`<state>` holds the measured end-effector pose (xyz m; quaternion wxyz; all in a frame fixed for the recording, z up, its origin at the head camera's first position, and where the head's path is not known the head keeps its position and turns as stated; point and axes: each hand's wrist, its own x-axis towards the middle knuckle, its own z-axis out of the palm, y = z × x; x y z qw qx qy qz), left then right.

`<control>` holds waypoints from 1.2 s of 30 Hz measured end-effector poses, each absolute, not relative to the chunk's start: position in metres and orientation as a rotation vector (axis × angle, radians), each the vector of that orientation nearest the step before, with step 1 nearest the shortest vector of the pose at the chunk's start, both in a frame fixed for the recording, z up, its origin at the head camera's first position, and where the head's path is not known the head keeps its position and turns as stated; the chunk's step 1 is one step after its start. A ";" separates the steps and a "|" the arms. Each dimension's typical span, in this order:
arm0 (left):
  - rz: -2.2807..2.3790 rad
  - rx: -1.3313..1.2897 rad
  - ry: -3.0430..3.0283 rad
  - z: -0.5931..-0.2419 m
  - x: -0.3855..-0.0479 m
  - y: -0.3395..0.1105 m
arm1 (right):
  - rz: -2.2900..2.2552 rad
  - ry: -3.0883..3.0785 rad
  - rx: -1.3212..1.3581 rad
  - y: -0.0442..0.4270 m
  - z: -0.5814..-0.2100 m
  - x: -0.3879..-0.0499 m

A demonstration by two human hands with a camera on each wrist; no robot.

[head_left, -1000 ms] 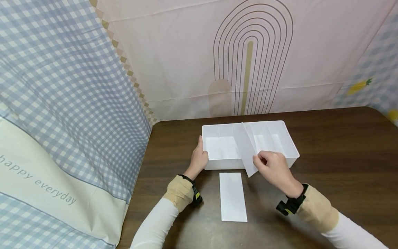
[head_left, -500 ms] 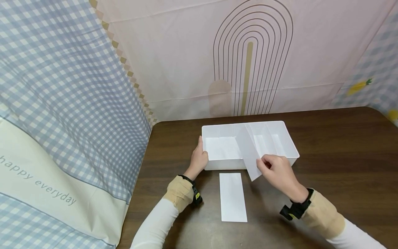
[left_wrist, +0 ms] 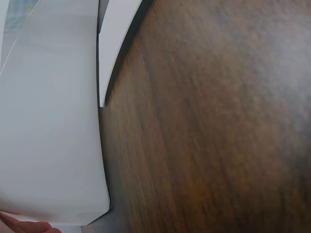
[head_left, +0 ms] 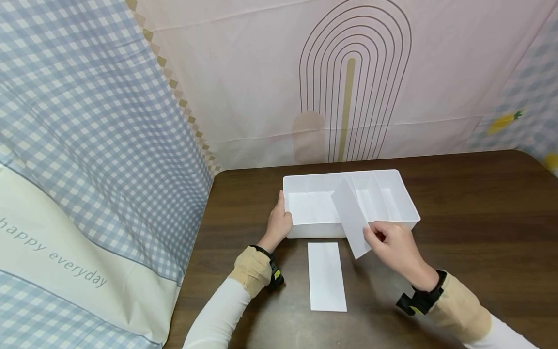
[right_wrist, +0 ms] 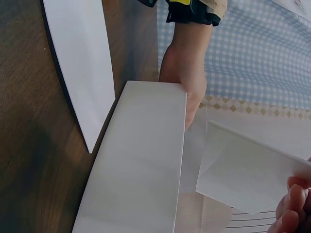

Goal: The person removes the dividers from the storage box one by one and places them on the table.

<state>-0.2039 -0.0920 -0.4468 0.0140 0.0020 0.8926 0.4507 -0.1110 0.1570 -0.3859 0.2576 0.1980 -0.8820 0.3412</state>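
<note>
A long white storage box (head_left: pixel 316 230) lies across the table, its right part split by thin partitions. My left hand (head_left: pixel 279 224) holds the box by its left end, thumb at the front side and a finger along the end wall. Between thumb and fingers, my right hand (head_left: pixel 396 245) pinches a white divider panel (head_left: pixel 352 220), tilted over the box's front rim. In the right wrist view the panel (right_wrist: pixel 248 170) appears raised above the box, with fingertips (right_wrist: pixel 291 204) at its edge. Flat on the table in front of the box lies a second white panel (head_left: pixel 327 276).
The dark wooden table (head_left: pixel 471 208) extends to both sides of the box. Behind it hangs a pale cloth (head_left: pixel 244 87) with an arch pattern, and a blue checked cloth (head_left: pixel 100 121) hangs at the left.
My right hand has drawn the pinched panel toward me and slightly right, so its far end has come away from the box's back rim. The left hand and the box have stayed put.
</note>
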 end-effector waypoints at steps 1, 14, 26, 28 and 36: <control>1.402 0.003 2.777 -0.447 -0.204 -0.092 | 0.928 -2.389 0.540 0.157 -0.386 -0.110; 1.402 0.001 2.775 -0.446 -0.204 -0.092 | 0.953 -2.383 0.561 0.161 -0.385 -0.101; 1.390 0.001 2.790 -0.447 -0.203 -0.092 | 0.974 -2.403 0.566 0.162 -0.384 -0.094; 1.393 -0.001 2.786 -0.447 -0.203 -0.092 | 0.980 -2.397 0.566 0.162 -0.384 -0.092; 1.413 0.002 2.773 -0.447 -0.203 -0.092 | 0.986 -2.385 0.550 0.163 -0.385 -0.085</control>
